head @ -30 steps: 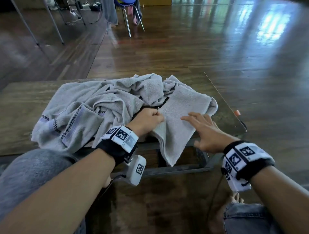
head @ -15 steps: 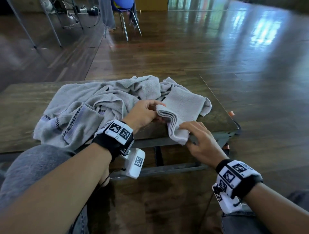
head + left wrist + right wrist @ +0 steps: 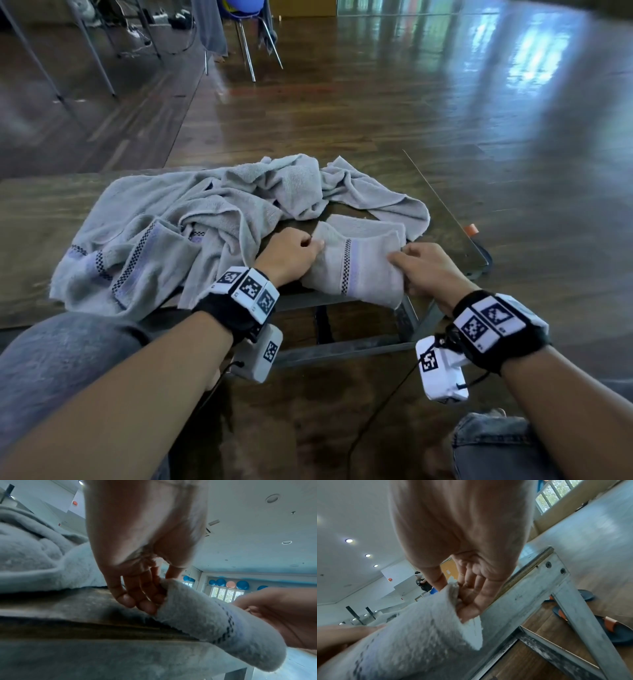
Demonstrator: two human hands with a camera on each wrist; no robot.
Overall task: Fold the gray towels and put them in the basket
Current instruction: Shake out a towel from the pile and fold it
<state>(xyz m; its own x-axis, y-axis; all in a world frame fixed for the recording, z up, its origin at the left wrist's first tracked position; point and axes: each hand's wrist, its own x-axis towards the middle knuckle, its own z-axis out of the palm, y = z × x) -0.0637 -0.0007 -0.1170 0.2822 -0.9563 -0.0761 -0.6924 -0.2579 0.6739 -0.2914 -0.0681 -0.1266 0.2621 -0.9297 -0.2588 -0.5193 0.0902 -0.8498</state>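
A small folded gray towel (image 3: 356,270) with a checkered stripe lies at the table's front edge and hangs a little over it. My left hand (image 3: 291,255) pinches its left end, thumb over fingers (image 3: 145,601). My right hand (image 3: 421,270) grips its right end (image 3: 453,601), thumb on top and fingers beneath. A heap of unfolded gray towels (image 3: 178,233) spreads over the table to the left and behind. No basket shows in any view.
The low wooden table (image 3: 455,240) has a metal frame (image 3: 530,588) and ends just right of my right hand. Sandals (image 3: 616,628) lie on the floor under its right side. Chairs (image 3: 246,41) stand far behind on the wooden floor. My knees sit below the table's front.
The towel went from half open to a compact fold with its striped side up. Both hands moved to its two ends and took hold there.
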